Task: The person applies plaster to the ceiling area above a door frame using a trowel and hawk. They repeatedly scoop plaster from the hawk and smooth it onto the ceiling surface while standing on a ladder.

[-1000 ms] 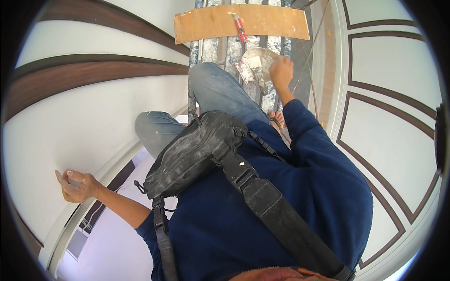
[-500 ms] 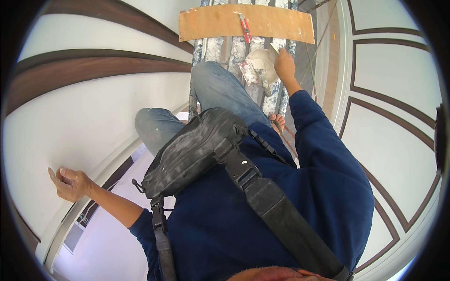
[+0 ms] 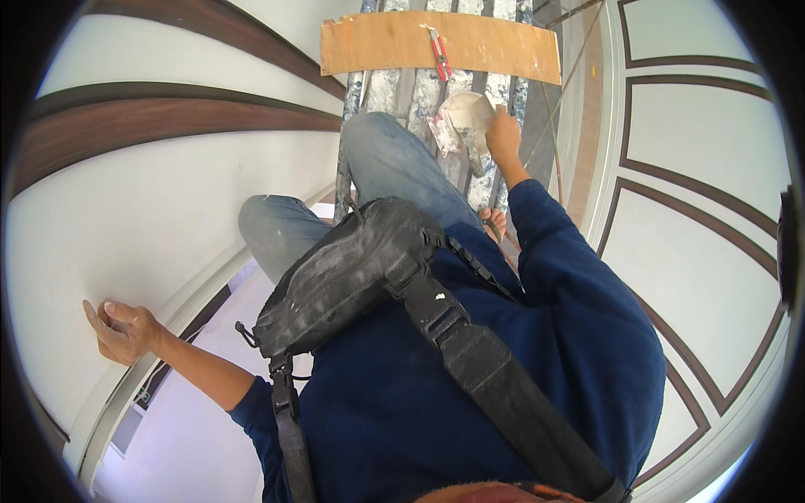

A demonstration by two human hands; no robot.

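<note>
My right hand (image 3: 503, 136) is closed around a putty knife, whose flat blade (image 3: 483, 112) dips over a round, pale container of white paste (image 3: 458, 109). Another tool (image 3: 475, 158), smeared with paste, leans out of the container's near side; its kind is hard to make out. A white and red scrap (image 3: 442, 134) lies against the container's left. Far off to the left, my left hand (image 3: 126, 333) is by the white wall, its fingers loosely bent and apart, holding nothing. Whether it touches the wall I cannot tell.
I sit on a paint-spattered slatted platform (image 3: 388, 88). Across it lies a wooden board (image 3: 377, 46) with a red utility knife (image 3: 440, 57) on top. White wall (image 3: 126, 201) with dark trim is at left, panelled wall (image 3: 696, 126) at right. A black bag (image 3: 344, 281) rests on my lap.
My right hand has moved slightly nearer to me, and the putty knife's blade has swung down over the paste, its flat face now showing. My left hand has barely moved.
</note>
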